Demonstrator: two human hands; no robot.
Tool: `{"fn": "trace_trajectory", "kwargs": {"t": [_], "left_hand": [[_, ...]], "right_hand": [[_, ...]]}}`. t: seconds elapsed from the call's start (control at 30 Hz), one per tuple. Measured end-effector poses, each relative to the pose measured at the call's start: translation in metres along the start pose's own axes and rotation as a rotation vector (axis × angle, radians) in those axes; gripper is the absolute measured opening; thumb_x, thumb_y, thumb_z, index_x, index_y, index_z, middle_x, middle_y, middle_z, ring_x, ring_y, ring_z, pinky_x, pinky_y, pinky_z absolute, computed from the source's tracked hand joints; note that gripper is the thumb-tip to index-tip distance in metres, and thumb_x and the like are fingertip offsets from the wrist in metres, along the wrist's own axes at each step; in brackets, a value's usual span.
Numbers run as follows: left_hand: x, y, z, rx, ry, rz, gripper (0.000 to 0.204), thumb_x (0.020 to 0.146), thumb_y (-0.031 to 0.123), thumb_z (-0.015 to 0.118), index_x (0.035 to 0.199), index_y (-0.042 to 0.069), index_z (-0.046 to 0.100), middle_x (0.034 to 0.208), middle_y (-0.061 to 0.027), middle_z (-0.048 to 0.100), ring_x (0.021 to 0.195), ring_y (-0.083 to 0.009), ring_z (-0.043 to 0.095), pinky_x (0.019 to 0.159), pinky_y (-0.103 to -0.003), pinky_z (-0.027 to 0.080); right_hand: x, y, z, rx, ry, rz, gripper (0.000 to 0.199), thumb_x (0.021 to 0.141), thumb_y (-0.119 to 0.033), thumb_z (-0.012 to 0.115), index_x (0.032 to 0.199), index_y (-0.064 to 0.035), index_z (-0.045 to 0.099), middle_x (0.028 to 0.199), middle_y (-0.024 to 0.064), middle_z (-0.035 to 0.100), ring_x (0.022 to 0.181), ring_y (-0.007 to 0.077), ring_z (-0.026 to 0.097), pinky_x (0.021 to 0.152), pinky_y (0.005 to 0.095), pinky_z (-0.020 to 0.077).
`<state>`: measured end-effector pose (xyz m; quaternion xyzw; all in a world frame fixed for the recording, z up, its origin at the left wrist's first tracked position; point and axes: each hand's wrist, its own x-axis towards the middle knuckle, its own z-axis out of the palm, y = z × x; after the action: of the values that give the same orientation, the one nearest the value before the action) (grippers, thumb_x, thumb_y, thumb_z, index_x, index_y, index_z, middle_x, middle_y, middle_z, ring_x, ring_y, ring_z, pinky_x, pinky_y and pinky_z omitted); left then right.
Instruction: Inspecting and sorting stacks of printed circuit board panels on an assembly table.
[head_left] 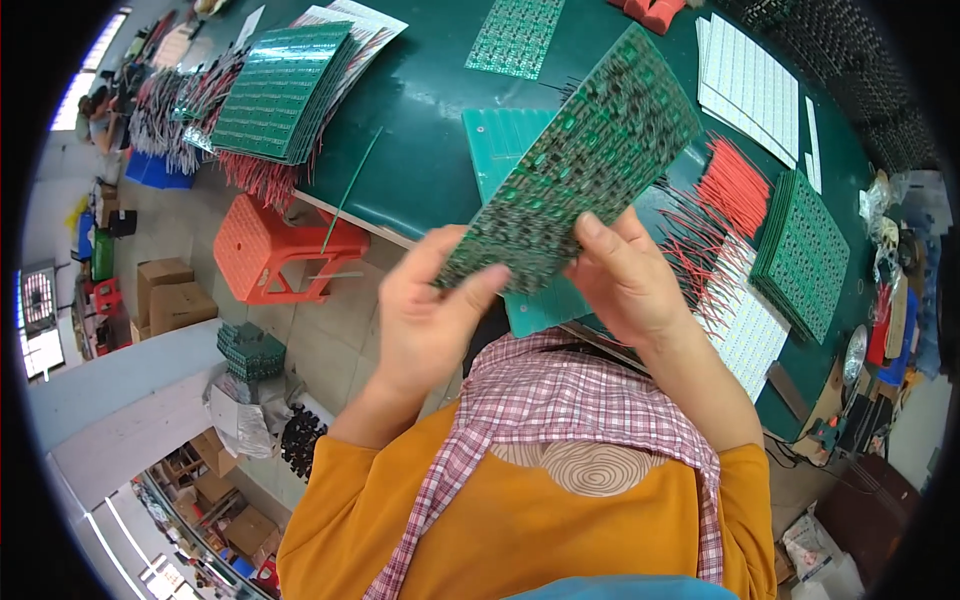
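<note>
A green circuit board panel (590,150), covered in rows of small parts, is held up tilted over the table's near edge. My left hand (430,305) grips its lower left corner, thumb across the face and slightly blurred. Closed on its lower right edge is my right hand (630,270), thumb on top. Beneath the panel lies a flat light-green plate (495,140), partly covered by it. To the right are a bundle of red wires (735,185) and a stack of green panels (805,255).
The dark green table (420,90) holds another panel (515,38) at the back and a tall panel stack (285,90) with wires at the left. White sheets (750,85) lie back right. A red stool (270,245) stands left of the table, cardboard boxes (180,295) beyond.
</note>
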<state>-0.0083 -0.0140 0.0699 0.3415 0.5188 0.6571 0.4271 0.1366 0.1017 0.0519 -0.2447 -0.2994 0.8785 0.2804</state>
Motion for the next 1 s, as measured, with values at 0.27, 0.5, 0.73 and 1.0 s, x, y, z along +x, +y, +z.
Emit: {"fn": "trace_trajectory", "kwargs": {"t": [0.27,0.5,0.73,1.0], "left_hand": [[0.029,0.044,-0.052,0.632,-0.338,0.226,0.02,0.07,-0.005,0.065,0.09,-0.001,0.065,0.081,-0.0094,0.066,0.075,-0.0156,0.064,0.065,-0.026,0.048],[0.047,0.029,-0.021,0.51,0.155,0.403,0.042,0.076,0.006,0.065,0.116,0.002,0.052,0.098,-0.0081,0.063,0.091,-0.0151,0.06,0.075,-0.027,0.046],[0.024,-0.059,-0.033,0.158,0.039,-0.247,0.041,0.093,0.025,0.051,0.123,-0.002,0.043,0.102,-0.0087,0.06,0.091,-0.0113,0.057,0.076,-0.025,0.045],[0.028,-0.071,-0.018,-0.011,-0.081,-0.221,0.032,0.094,0.015,0.048,0.12,-0.003,0.042,0.102,-0.0084,0.06,0.096,-0.0105,0.054,0.085,-0.026,0.042]], "right_hand": [[-0.031,-0.086,0.038,-1.842,-0.25,-0.725,0.055,0.073,-0.022,0.071,0.122,-0.0059,0.051,0.114,0.0101,0.058,0.1,0.0262,0.056,0.085,0.0369,0.0436],[-0.005,-0.067,0.022,-1.417,-0.196,0.157,0.017,0.082,-0.013,0.061,0.092,0.0005,0.058,0.072,0.0088,0.061,0.064,0.0138,0.06,0.059,0.0301,0.0485],[0.041,-0.024,-0.017,-0.948,0.087,-0.086,0.03,0.086,-0.014,0.055,0.11,0.0037,0.054,0.1,0.01,0.063,0.089,0.0151,0.057,0.08,0.0292,0.0456],[0.041,-0.039,-0.019,-0.799,0.216,-0.033,0.034,0.086,-0.013,0.055,0.114,0.0048,0.051,0.103,0.0105,0.062,0.094,0.0169,0.057,0.084,0.03,0.0444]]}}
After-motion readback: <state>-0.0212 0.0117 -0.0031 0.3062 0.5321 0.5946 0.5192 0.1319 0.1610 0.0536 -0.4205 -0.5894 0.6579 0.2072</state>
